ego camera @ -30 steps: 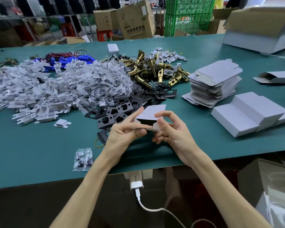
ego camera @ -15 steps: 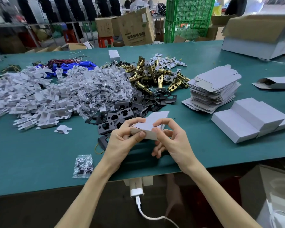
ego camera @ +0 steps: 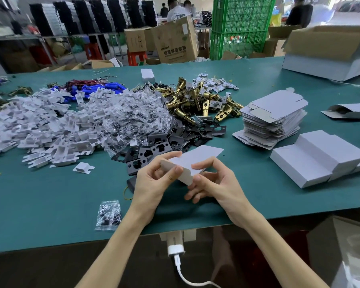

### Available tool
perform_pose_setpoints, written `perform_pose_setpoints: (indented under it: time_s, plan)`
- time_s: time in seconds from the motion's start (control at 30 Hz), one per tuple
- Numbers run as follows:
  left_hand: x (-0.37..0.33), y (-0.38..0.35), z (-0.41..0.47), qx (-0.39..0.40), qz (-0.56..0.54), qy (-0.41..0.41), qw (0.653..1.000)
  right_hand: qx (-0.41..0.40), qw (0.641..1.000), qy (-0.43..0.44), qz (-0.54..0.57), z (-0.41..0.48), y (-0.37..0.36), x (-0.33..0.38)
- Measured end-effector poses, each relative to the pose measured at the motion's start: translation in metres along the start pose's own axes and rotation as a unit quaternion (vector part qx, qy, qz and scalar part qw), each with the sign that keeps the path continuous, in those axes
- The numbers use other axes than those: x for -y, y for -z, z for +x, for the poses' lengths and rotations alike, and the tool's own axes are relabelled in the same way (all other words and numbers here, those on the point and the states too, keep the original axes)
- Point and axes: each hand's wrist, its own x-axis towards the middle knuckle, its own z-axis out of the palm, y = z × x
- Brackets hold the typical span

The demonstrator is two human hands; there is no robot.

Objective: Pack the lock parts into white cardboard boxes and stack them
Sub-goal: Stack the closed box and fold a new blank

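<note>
In front of me, my green table (ego camera: pixel 40 204) carries white plastic clips (ego camera: pixel 40 125), bagged screws (ego camera: pixel 133 117), black plates (ego camera: pixel 154 146), brass latches (ego camera: pixel 195 100), flat box blanks (ego camera: pixel 272 119) and closed white boxes (ego camera: pixel 318 156).

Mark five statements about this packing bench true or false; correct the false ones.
1. The left hand and right hand both hold the white box. True.
2. The stack of flat cartons lies left of the hands. False: it lies to their right.
3. The closed white boxes sit right of the hands. True.
4. The clear bag is inside the held box. False: it lies on the table, left of the left forearm.
5. The brass latches are piled beyond the black plates. True.
</note>
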Motion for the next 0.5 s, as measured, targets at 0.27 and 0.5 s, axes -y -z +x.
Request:
perform_pose_setpoints:
  time_s: [0.27,0.5]
  plan:
    - [0.0003,-0.0004,0.0008,0.007,0.0,-0.019,1.0,-0.007,1.0,-0.019,0.017,0.0038,0.0031,-0.0032]
    - [0.0073,0.0025,0.0044,-0.01,0.009,-0.039,0.999,-0.004,1.0,-0.01,-0.01,0.0043,0.0014,-0.0052]
